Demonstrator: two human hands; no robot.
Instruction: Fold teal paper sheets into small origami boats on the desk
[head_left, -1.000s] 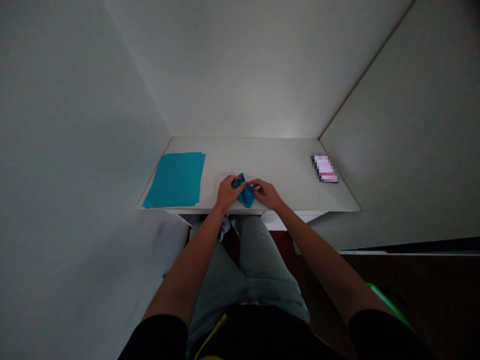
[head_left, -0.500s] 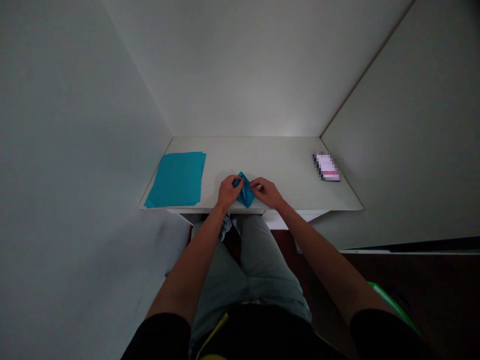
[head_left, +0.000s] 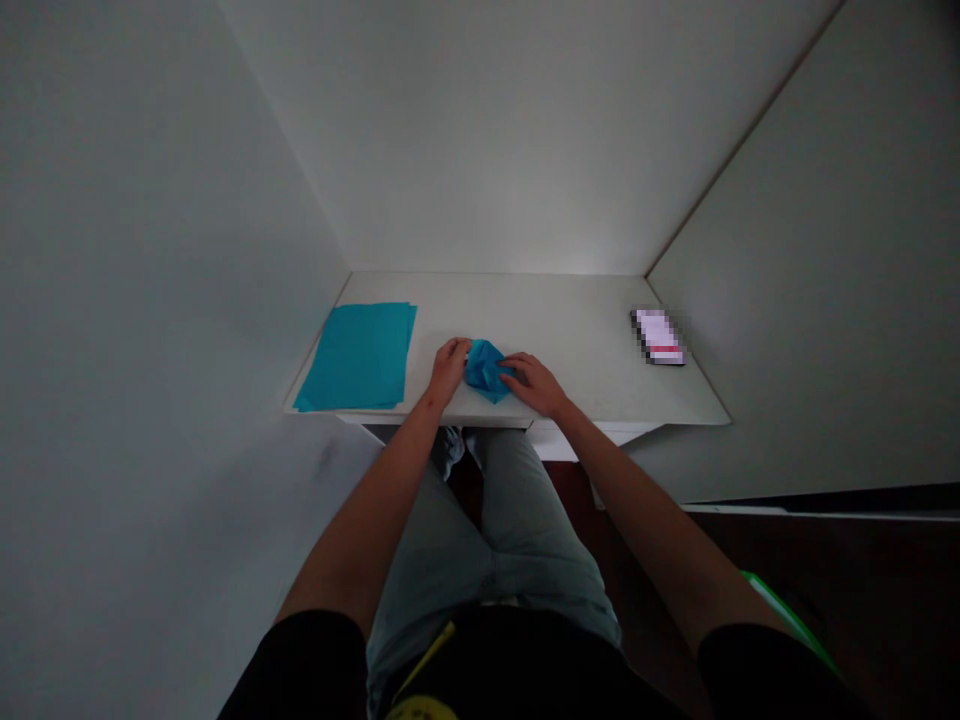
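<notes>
A folded piece of blue paper (head_left: 486, 374) sits near the front edge of the table, between my two hands. Its upper side shows creases and a puffed, several-sided outline. My left hand (head_left: 448, 366) pinches the paper at its left corner, thumb and fingers closed together. From the right, my right hand (head_left: 535, 386) holds the paper's right edge, with its fingers over the top and the thumb lower down. The fingertips of both hands partly cover the paper's sides.
A stack of flat blue paper sheets (head_left: 358, 357) lies at the left of the white table (head_left: 547, 310). On the right is a phone (head_left: 658, 336) with a lit, blurred screen. Walls close in the table at the back and both sides. Something green (head_left: 787, 612) shows at lower right.
The folded paper has gone from a narrow, pointed shape to a wider, more opened one. My left hand has shifted to its upper left corner. My right hand's fingers have spread further over it.
</notes>
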